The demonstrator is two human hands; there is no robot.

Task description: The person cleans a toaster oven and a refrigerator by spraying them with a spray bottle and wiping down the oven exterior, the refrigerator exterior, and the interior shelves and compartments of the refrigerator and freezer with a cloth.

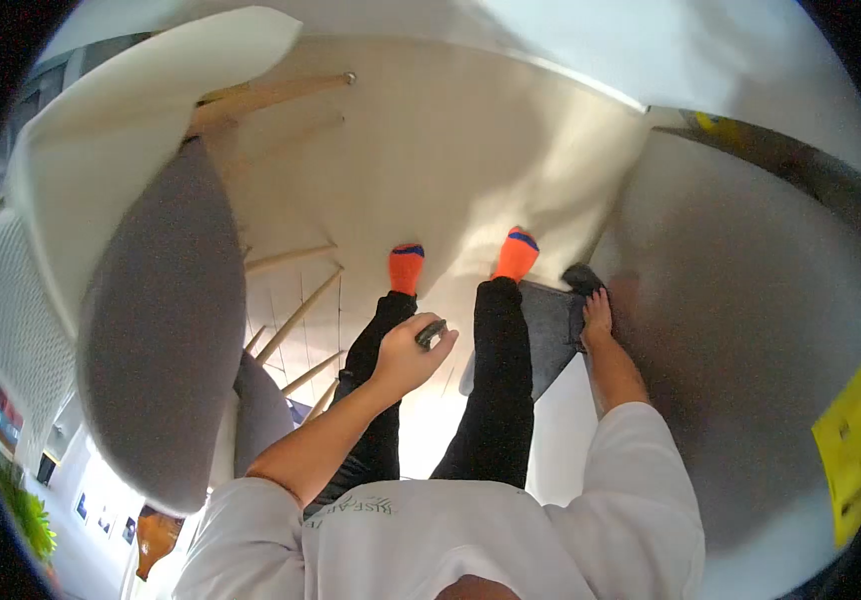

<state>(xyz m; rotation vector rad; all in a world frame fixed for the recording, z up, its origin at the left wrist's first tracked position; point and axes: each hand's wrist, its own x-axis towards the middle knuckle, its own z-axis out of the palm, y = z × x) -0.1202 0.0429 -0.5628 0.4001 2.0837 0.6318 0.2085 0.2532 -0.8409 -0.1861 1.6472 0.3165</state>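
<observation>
Our left hand (416,352) curls round a dark object (431,334), partly hidden; at three o'clock, our right hand (598,316), fingers extended, reaches a blurry black item (582,278).

From over here I can see someone in a plain white T-shirt (431,535), its loose short sleeves (641,455) leaving the forearms bare, with greenish capital lettering (359,508) across the chest that is too small to read for sure. Below that come long black trousers (499,375) that reach down to the ankles, then bright orange socks (406,272) with dark blue toes (522,240). The left hand (406,355) and right hand (598,315) are both bare.
</observation>
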